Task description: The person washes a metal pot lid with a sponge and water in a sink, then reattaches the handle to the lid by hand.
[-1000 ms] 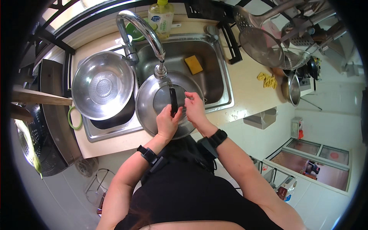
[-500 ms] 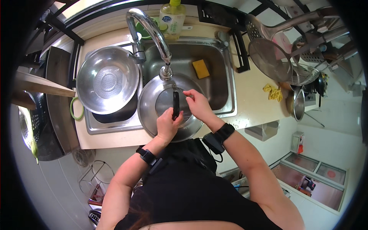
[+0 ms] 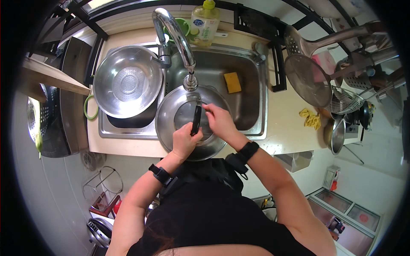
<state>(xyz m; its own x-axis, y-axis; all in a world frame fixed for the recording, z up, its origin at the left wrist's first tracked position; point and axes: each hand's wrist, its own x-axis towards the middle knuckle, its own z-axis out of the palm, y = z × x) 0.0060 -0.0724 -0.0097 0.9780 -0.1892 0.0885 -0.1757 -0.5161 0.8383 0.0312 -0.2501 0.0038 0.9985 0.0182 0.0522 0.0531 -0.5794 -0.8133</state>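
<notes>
A round steel pot lid (image 3: pixel 171 126) with a black bar handle (image 3: pixel 197 120) lies tilted over the near edge of the sink basin (image 3: pixel 252 85), below the faucet (image 3: pixel 177 36). My left hand (image 3: pixel 184 141) is closed around the near end of the handle, thumb along its side. At the handle's far end, the fingers of my right hand (image 3: pixel 220 121) are bent together and appear to touch it; whether they hold anything small is hidden. No water is seen falling from the spout.
A steel colander (image 3: pixel 128 81) rests over the left basin. In the right basin lies a yellow sponge (image 3: pixel 232 82). A dish soap bottle (image 3: pixel 205 23) stands behind the faucet. A yellow cloth (image 3: pixel 310 118) lies on the right counter, under hanging ladles and strainers (image 3: pixel 307 80).
My right hand has come in from beside the handle to its far end. The left hand keeps its hold. The whole view has shifted slightly.
</notes>
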